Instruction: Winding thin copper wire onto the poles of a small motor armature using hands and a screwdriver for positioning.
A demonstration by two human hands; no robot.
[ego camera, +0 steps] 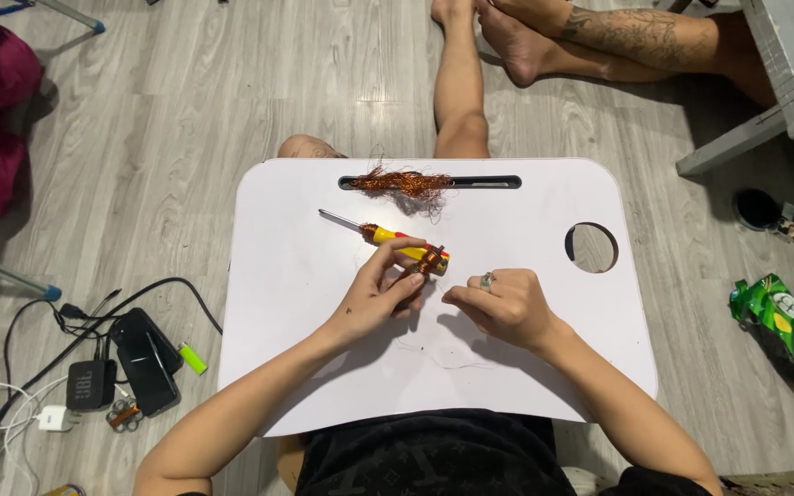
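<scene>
Head view is looking straight down at a small copper-wound coil (427, 264), which is sitting near the middle of a white lap table (305, 367). The left hand (377, 296) is pinching the coil, fingers curled narrowly around it. Just to the right, the right hand (504, 306) is resting on the tabletop with fingers drawn in tight, a ring on one of them — what it is gripping is too fine to tell, though a thin strand appears to be trailing across the surface below it.

Just beyond the coil a yellow-handled screwdriver (380, 234) is lying at a slant, its metal tip pointing far-left. Farther off, a tangle of copper wire (406, 183) is sitting over the dark slot along the table's far edge, and a round cutout (591, 247) is showing on the right.

Grey wood-look flooring (186, 110) is spreading all around. On the left, black cables, a small black speaker (90, 383) and a green lighter (192, 357) are lying close together — on the right, a green snack bag (788, 329). Another person's bare legs (553, 41) are stretching in from the far side.
</scene>
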